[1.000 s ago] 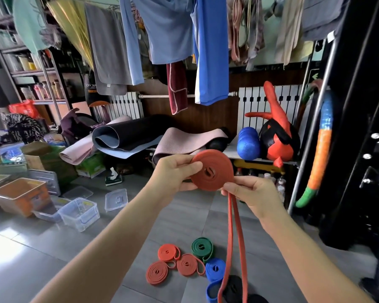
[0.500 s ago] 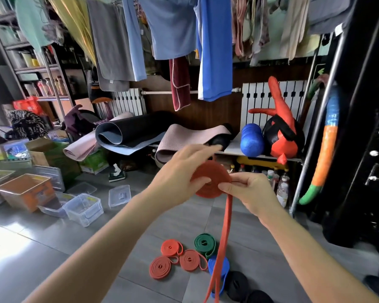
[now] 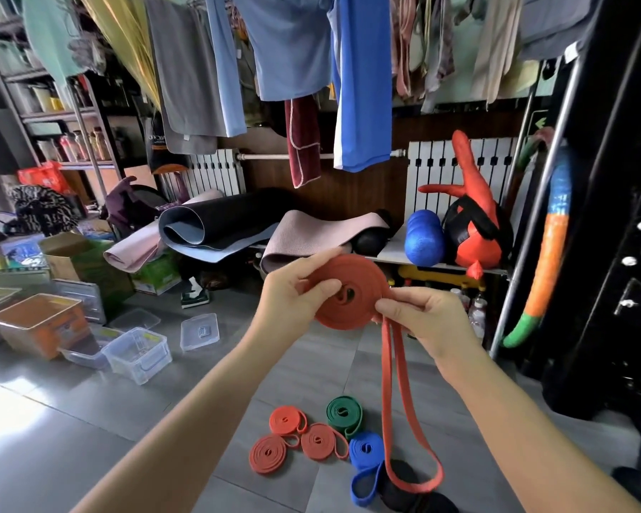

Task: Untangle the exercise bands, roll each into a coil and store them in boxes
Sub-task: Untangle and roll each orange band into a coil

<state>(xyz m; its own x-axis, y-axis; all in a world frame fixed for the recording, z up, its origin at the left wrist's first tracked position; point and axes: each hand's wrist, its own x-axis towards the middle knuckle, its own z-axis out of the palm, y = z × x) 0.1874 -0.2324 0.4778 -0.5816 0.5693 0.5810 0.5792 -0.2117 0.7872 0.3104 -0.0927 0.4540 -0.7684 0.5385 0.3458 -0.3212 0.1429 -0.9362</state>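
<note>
Here both hands [image 3: 295, 303] [image 3: 428, 323] hold a half-coiled red band [image 3: 352, 290].

A half-rolled band [image 3: 348, 290] is held mid-scene, the left hand [image 3: 293, 301] on its left side and the right hand [image 3: 426, 320] at its lower right edge. Its loose loop hangs down over rolled coils [image 3: 268, 453] on the floor [image 3: 89, 420]. Boxes [image 3: 137, 355] sit far left, a lid [image 3: 200, 330] beside them. Mats [image 3: 223, 224] lie behind, with clothes [image 3: 289, 50] hanging above.
</note>
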